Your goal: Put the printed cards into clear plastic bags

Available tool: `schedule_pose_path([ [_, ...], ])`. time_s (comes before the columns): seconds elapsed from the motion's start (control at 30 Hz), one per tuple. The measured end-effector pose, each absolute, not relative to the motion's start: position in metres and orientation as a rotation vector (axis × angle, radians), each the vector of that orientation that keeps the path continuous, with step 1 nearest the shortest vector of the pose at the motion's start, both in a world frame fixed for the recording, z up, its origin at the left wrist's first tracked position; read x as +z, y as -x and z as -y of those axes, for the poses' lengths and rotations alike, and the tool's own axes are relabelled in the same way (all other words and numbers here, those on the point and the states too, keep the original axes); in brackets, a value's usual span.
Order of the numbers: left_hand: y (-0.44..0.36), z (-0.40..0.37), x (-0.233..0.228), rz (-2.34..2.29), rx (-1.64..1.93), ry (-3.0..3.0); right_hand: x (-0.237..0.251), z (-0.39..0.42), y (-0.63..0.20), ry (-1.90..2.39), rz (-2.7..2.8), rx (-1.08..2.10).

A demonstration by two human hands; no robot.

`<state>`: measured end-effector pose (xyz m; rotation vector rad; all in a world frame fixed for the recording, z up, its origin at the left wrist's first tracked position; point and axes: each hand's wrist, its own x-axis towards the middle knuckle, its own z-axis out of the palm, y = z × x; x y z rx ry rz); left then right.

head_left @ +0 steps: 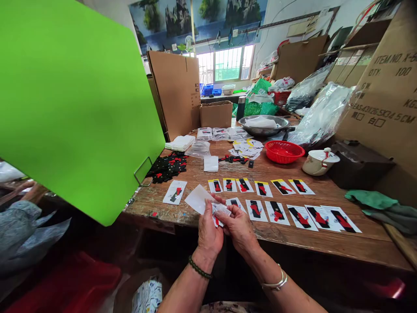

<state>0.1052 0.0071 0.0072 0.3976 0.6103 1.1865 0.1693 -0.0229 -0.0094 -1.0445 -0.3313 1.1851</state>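
A: Grip first. Left hand (208,232) has its fingers curled tight around a small printed card in a clear sleeve (219,213), thumb pressed on top. Right hand (239,228) pinches the same card from the other side, fingers closed on its edge. A white paper flap (197,198) sticks up and to the left out of the left hand's hold.

B: Where's that, relative to the table?

A: Just at the near edge of the wooden table (293,239), over the front row of cards.

B: Wrists?

A: Dark bead bracelet (199,268) on the left, silver bangle (276,282) on the right.

B: Materials, quick.

A: Table is worn brown planks, scuffed. Two rows of flat white cards (276,213) lie on it, each with a black and red piece on top, glossy. One more card (175,192) sits alone to the left. Behind it, a loose pile of black and red parts (167,167).

B: Further back?

A: Red plastic basket (284,151), round, mesh sides. Round metal pan (264,126), shiny. White lidded pot (319,161), ceramic-looking. Stack of white sheets (180,142). Small brown cardboard box (216,114), and crinkled clear bags (321,115) on the right.

B: Anybody else?

A: A second person's hand (31,191) at far left, apart from these two.
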Motion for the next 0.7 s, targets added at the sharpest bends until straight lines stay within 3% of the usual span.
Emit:
schedule_pose_path([
  [0.7, -0.105, -0.001, -0.001, -0.509, 1.153, -0.303, -0.006, 0.022, -0.170, 1.148, 0.385, 1.167],
])
